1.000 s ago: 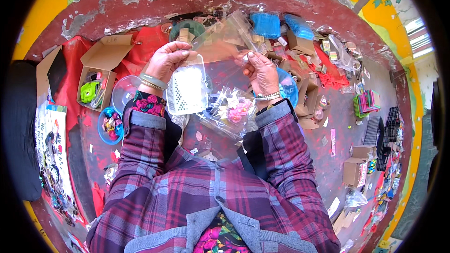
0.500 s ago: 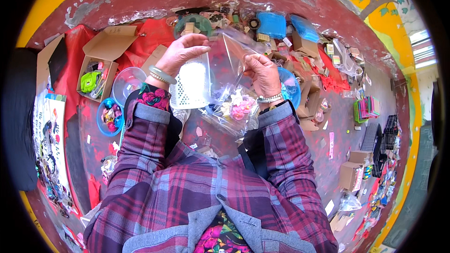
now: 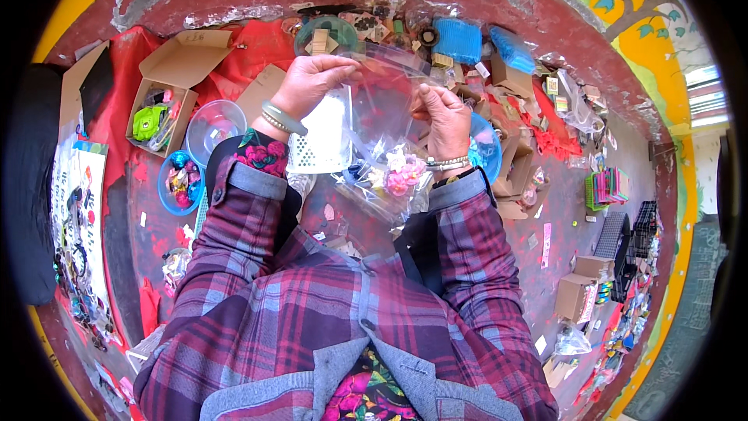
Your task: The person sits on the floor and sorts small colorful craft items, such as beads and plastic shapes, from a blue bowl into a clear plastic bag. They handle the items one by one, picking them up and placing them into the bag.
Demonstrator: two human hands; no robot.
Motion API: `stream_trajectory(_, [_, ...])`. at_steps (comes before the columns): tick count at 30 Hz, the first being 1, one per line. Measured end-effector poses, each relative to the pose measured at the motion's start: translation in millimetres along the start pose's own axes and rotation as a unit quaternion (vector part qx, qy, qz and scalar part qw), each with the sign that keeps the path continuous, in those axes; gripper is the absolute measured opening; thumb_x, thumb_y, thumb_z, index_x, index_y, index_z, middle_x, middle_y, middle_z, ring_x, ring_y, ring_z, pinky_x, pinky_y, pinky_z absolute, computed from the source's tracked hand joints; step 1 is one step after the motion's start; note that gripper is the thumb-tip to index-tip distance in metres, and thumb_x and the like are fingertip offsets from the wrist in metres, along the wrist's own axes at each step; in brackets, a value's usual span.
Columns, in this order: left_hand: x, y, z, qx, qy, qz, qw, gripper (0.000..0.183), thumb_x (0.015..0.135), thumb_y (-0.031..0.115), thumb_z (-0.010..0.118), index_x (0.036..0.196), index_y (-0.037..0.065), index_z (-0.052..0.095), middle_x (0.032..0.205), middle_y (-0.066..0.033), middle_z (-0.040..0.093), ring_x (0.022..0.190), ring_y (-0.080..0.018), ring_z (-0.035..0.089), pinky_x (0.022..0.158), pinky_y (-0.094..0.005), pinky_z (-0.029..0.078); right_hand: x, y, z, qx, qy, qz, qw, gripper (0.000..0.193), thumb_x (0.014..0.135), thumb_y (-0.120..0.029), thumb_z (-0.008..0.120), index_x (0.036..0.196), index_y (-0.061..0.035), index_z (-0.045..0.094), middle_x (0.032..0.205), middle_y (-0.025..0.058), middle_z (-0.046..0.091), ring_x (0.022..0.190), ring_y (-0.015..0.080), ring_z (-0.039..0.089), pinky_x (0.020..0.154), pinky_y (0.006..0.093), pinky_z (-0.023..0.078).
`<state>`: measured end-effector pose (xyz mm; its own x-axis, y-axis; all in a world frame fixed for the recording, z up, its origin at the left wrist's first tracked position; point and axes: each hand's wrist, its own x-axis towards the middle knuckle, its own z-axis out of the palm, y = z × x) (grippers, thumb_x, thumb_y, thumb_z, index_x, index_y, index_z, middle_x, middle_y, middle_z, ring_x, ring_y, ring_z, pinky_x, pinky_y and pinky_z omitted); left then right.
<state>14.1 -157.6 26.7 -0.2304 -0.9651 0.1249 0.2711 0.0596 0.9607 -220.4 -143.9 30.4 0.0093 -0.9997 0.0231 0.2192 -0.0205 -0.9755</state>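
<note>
in the head view, the left hand (image 3: 309, 90) has thumb and fingers closed on the edge of a clear bag (image 3: 382, 101), and the right hand (image 3: 446, 115) pinches the film on the other side. the bag hangs between them; pink and white flowers (image 3: 401, 177) lie nearer the body, and a white basket (image 3: 319, 140) is just below the left hand. the step looks like spreading the bag; the next move seems to call for a light, even pull.
</note>
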Motion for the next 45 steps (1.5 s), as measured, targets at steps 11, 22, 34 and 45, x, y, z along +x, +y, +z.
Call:
stream_trajectory(11, [15.2,-43.0,-59.9,0.117,0.293,-0.142,0.938,0.014,0.085,0.009,0.054,0.096,0.001,0.059,0.073,-0.0028,0.060,0.062,-0.0121,0.061,0.049,-0.0225,0.044,18.2,-13.5,-48.6,0.193,0.133,0.016,0.972,0.021,0.086,-0.022,0.060,0.094,-0.0029,0.058,0.075,0.0076,0.064,0.062,0.0128,0.061,0.054,0.0219,0.050])
stream_trajectory(22, [-31.5,-221.7,-123.6,0.155,0.430,-0.355,0.816,0.021,0.082,0.014,0.052,0.086,-0.005,0.061,0.081,-0.0206,0.063,0.070,-0.0288,0.062,0.060,-0.0371,0.049,12.8,-19.1,-61.3,0.254,0.097,0.030,0.962,0.021,0.084,-0.023,0.062,0.096,-0.0052,0.057,0.078,0.0088,0.065,0.067,0.0179,0.063,0.056,0.0257,0.050])
stream_trajectory(34, [-2.9,-91.8,16.1,-0.263,0.079,-0.108,0.955,0.104,0.066,0.070,0.055,0.136,0.000,0.024,0.138,-0.0179,0.031,0.126,-0.0267,0.035,0.101,-0.0388,0.032,4.6,-15.2,-49.7,0.360,-0.067,0.086,0.926,0.016,0.088,-0.024,0.056,0.088,-0.0092,0.060,0.076,0.0049,0.064,0.069,0.0197,0.063,0.061,0.0287,0.051])
stream_trajectory(45, [-17.0,2.6,52.5,-0.129,0.065,-0.028,0.989,0.028,0.090,0.021,0.052,0.104,-0.002,0.060,0.096,-0.0132,0.065,0.088,-0.0195,0.064,0.080,-0.0268,0.049,-4.5,-17.8,-27.4,0.167,0.027,0.008,0.986,0.042,0.086,-0.030,0.060,0.114,-0.0019,0.047,0.101,0.0144,0.060,0.093,0.0214,0.060,0.077,0.0291,0.048])
